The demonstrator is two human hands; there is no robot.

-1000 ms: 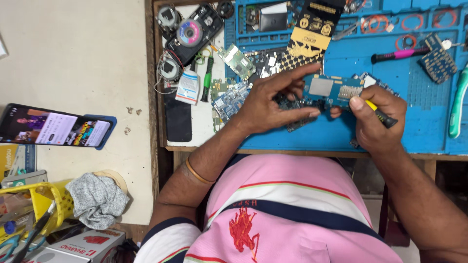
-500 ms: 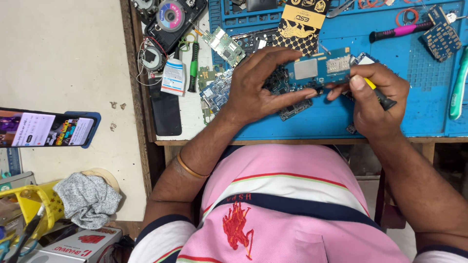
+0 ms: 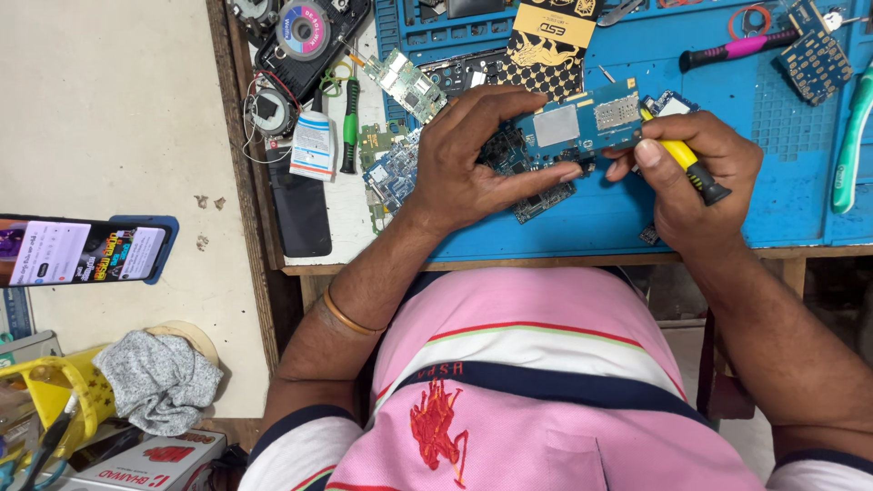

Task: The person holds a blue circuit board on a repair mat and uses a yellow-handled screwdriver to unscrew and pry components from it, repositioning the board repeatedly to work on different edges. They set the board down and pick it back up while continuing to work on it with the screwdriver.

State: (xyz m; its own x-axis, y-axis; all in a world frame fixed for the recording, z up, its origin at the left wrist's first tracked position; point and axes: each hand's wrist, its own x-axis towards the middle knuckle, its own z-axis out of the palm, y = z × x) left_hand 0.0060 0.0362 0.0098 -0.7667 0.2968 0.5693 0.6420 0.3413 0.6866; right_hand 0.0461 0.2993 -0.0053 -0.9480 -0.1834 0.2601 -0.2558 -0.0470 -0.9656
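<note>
My left hand (image 3: 473, 159) grips a blue circuit board (image 3: 582, 123) with silver shields, holding it just above the blue work mat (image 3: 773, 191). My right hand (image 3: 700, 177) is closed around a yellow-and-black screwdriver (image 3: 687, 164), whose tip meets the board's right end. More loose circuit boards (image 3: 391, 168) lie under and left of my left hand. A gold bangle sits on my left wrist.
A green screwdriver (image 3: 349, 127), a small glue tube (image 3: 314, 145), a dark phone (image 3: 302, 214), a pink-handled tool (image 3: 737, 47) and a green-handled tool (image 3: 850, 145) lie around the mat. A lit phone (image 3: 82, 250) stands at left; grey cloth (image 3: 159, 377) on a yellow holder below.
The view has shifted so the bench sits higher and more to the left. Both hands keep their grip; the board and screwdriver stay together.
</note>
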